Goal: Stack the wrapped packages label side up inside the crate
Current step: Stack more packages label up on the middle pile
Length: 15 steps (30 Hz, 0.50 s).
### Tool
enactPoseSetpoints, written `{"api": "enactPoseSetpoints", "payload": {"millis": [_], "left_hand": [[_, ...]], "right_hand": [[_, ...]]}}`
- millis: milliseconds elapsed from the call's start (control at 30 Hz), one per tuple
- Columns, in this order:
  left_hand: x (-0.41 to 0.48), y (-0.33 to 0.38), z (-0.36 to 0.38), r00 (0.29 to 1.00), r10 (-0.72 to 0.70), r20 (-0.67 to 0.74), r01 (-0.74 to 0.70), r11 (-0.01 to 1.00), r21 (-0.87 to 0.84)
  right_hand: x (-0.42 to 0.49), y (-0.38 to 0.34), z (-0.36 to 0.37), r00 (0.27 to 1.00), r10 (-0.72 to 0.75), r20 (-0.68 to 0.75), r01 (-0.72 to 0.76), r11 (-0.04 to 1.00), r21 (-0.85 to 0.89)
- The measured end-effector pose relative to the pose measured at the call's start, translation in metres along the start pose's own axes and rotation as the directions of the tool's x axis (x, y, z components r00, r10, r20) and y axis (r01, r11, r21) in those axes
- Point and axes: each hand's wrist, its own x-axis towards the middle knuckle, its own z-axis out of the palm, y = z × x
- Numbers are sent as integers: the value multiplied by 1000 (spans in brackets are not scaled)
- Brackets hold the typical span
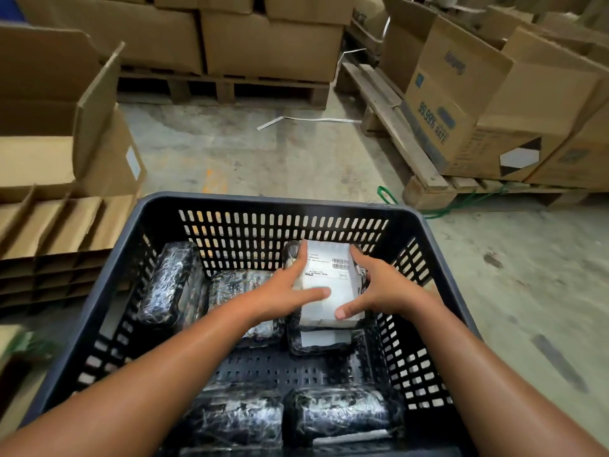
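Observation:
A dark slotted plastic crate (263,201) fills the lower half of the view. Inside, at the far right, a black wrapped package with a white label (329,275) facing up lies on top of another labelled package (324,339). My left hand (283,293) grips its left side and my right hand (382,290) grips its right side, thumbs on the label. More black wrapped packages lie at the far left (171,285), in the middle (235,285) and along the near wall (237,420) (342,413).
Flattened cardboard and an open carton (66,153) stand left of the crate. Wooden pallets with cardboard boxes are at the back (270,44) and right (478,103). Bare concrete floor (263,159) lies beyond the crate.

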Motion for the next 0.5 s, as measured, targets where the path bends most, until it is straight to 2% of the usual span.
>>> {"api": "enactPoseSetpoints", "payload": {"millis": [167, 300, 367, 500], "left_hand": [[3, -21, 11, 996, -32, -86, 51, 973, 226], [10, -42, 15, 985, -123, -124, 170, 835, 523], [13, -45, 14, 987, -107, -119, 156, 807, 570], [17, -44, 10, 995, -66, -71, 94, 835, 542]], "right_hand": [[8, 0, 9, 998, 18, -58, -27, 989, -143], [12, 7, 17, 995, 45, -84, -61, 978, -200], [13, 10, 20, 995, 90, -40, -96, 974, -203], [10, 12, 25, 992, 126, -33, -129, 982, -141]]}}
